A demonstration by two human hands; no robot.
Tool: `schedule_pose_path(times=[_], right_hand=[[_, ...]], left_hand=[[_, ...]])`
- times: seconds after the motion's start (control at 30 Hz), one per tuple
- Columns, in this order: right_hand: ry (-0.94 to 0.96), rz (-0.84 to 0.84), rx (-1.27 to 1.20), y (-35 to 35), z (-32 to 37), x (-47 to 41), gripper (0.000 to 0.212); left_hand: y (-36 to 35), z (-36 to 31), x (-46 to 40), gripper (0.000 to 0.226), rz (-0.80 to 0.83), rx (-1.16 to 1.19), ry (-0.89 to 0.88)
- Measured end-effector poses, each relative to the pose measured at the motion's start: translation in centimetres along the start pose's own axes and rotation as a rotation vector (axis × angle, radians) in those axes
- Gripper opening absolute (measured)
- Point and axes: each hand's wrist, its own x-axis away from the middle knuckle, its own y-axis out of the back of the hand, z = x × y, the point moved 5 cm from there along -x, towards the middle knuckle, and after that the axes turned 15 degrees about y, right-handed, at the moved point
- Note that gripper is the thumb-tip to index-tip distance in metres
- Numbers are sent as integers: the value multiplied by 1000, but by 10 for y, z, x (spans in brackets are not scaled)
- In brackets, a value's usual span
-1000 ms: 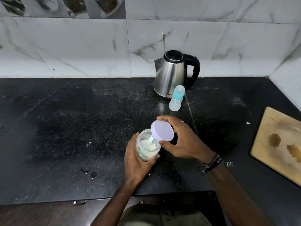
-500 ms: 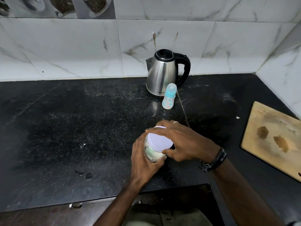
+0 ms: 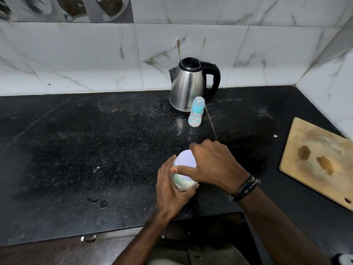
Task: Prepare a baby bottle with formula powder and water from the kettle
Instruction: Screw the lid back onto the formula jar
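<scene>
At lower centre, the left hand [image 3: 172, 190] grips the formula jar [image 3: 181, 183] while the right hand [image 3: 212, 165] grasps its lid [image 3: 185, 161]. The baby bottle [image 3: 196, 112] stands capped beside the kettle [image 3: 189, 87] at upper centre, so adding water probably remains.

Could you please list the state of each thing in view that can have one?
Glass powder jar: upright, lid on.
White round lid: on the jar.
Left hand: grips the jar.
Right hand: grips the lid.
Steel kettle: lid closed, upright.
Clear baby bottle with blue collar: capped, upright.

Jar [image 3: 181, 183] mostly hidden behind both hands; cutting board [image 3: 317, 161] cut off at right edge
</scene>
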Motion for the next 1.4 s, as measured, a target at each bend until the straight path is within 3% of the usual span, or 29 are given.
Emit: schedule_pose_path(times=[0.17, 0.3, 0.4, 0.53, 0.73, 0.87, 1.03, 1.13, 1.23, 1.4], right_hand=[[-25, -183, 131, 4, 4, 3, 70], [-46, -54, 43, 3, -4, 8, 64], [55, 55, -100, 2, -5, 5, 66], [179, 256, -188, -2, 5, 4, 92], [114, 123, -53, 7, 14, 0, 61], [29, 36, 45, 12, 19, 3, 70], [-20, 94, 59, 9, 14, 6, 74], [53, 167, -43, 6, 11, 7, 68], [171, 292, -140, 2, 18, 6, 91], [207, 216, -75, -5, 21, 0, 81]], left_hand=[[7, -3, 5, 99, -42, 14, -4], [12, -5, 5, 100, -71, 21, -8], [12, -3, 4, 100, -67, 29, 15], [14, -7, 3, 99, -60, 29, -3], [13, -7, 5, 99, -27, 20, 20], [14, -14, 9, 97, -45, 12, -16], [15, -6, 11, 96, -24, -12, 12], [17, -6, 10, 97, -28, -15, 9], [19, -11, 9, 98, -32, 14, -8], [17, -6, 6, 97, -33, 8, 23]])
